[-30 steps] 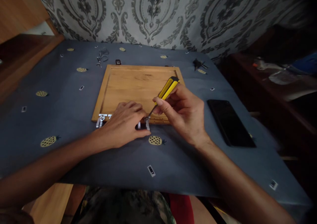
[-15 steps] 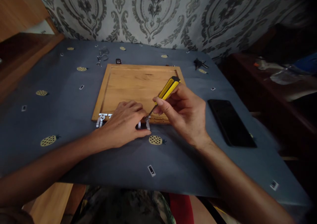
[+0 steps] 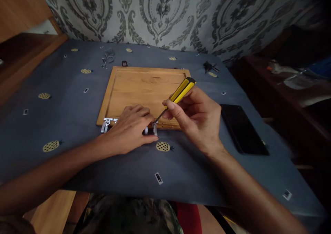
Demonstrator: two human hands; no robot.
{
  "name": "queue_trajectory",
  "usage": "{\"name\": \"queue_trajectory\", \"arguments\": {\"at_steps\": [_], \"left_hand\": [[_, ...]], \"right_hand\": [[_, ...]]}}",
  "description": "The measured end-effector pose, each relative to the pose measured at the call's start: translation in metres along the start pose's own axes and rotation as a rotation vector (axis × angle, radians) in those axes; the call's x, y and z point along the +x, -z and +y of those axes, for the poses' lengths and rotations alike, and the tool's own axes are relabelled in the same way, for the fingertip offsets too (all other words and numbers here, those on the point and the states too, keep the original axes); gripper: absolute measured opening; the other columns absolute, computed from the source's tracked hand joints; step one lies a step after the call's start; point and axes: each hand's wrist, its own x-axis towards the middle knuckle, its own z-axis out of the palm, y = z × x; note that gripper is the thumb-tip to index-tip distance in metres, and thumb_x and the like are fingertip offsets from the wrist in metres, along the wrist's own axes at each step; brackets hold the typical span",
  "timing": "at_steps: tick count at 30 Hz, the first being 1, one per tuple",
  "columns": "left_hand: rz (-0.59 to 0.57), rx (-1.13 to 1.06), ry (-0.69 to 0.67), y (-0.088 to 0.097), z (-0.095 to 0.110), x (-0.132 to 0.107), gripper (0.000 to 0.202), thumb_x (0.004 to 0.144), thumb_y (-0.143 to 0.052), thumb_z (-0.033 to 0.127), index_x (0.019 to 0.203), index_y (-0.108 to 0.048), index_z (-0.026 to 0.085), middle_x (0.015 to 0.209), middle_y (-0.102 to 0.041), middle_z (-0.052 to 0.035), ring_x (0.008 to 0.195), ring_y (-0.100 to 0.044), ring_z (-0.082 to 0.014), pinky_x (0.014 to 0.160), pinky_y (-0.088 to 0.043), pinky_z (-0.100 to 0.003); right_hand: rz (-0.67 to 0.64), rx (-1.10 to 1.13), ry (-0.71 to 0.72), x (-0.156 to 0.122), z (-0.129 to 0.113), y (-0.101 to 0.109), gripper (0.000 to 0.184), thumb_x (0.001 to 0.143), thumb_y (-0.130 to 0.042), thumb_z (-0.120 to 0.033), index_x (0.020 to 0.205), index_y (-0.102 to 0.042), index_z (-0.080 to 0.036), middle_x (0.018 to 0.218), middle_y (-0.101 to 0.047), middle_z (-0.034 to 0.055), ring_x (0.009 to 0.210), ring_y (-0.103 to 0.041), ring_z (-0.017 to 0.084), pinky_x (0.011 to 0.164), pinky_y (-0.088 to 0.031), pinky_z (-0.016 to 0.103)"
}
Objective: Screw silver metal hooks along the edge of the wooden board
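A wooden panel (image 3: 141, 87) lies flat on a table covered with a blue-grey cloth (image 3: 64, 99). Metal hinges sit on the panel's near edge: one (image 3: 106, 123) at its left corner, another (image 3: 153, 128) near the middle. My left hand (image 3: 129, 130) lies palm down over the near edge, fingers curled against the middle hinge. My right hand (image 3: 198, 118) is closed around a yellow-and-black screwdriver (image 3: 181, 91). The tool slants down to the left, its tip at the middle hinge.
A black phone (image 3: 241, 128) lies face up on the cloth to the right of my right hand. Small metal parts (image 3: 107, 58) and a dark tool (image 3: 210, 67) rest near the patterned wall. A dark wooden shelf (image 3: 284, 96) with clutter stands at the right.
The screwdriver handle has tipped slightly to the right and my right hand has shifted with it. The left hand and the panel have stayed in place.
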Motion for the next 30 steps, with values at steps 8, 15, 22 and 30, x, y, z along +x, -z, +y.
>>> {"name": "queue_trajectory", "arguments": {"at_steps": [8,15,22,30], "left_hand": [[0.019,-0.004,-0.024,-0.0028,-0.0025,-0.0009,0.029,0.088,-0.079,0.041,0.097,-0.069,0.016,0.104,-0.068,-0.0078,0.105,-0.060,-0.0291,0.094,-0.044,-0.045],[0.032,0.030,-0.057,-0.0031,-0.0044,-0.0013,0.030,0.089,-0.077,0.044,0.102,-0.068,0.018,0.107,-0.069,-0.0079,0.107,-0.060,-0.0289,0.093,-0.045,-0.044],[-0.031,0.059,-0.025,0.0009,-0.0010,0.0010,0.036,0.091,-0.074,0.044,0.113,-0.068,0.017,0.117,-0.069,-0.0109,0.115,-0.058,-0.0331,0.098,-0.043,-0.048],[-0.032,0.044,-0.026,0.0020,-0.0011,0.0005,0.035,0.091,-0.075,0.043,0.113,-0.068,0.018,0.116,-0.069,-0.0101,0.115,-0.058,-0.0323,0.098,-0.043,-0.048]], "right_hand": [[-0.003,0.018,-0.005,0.0001,-0.0006,-0.0030,0.032,0.086,-0.081,-0.044,0.083,-0.057,-0.023,0.073,-0.066,-0.0046,0.060,-0.070,0.012,0.059,-0.059,0.027],[-0.039,0.003,-0.003,-0.0011,-0.0009,-0.0010,0.028,0.086,-0.081,-0.043,0.084,-0.061,-0.023,0.073,-0.067,-0.0041,0.062,-0.071,0.013,0.059,-0.060,0.027],[-0.112,0.013,0.022,-0.0005,-0.0001,0.0015,0.022,0.088,-0.080,-0.038,0.088,-0.064,-0.022,0.078,-0.068,-0.0023,0.065,-0.071,0.013,0.062,-0.060,0.028],[-0.167,0.046,-0.003,0.0032,0.0005,0.0047,0.027,0.089,-0.077,-0.046,0.100,-0.067,-0.024,0.085,-0.067,-0.0011,0.065,-0.068,0.013,0.064,-0.061,0.029]]}}
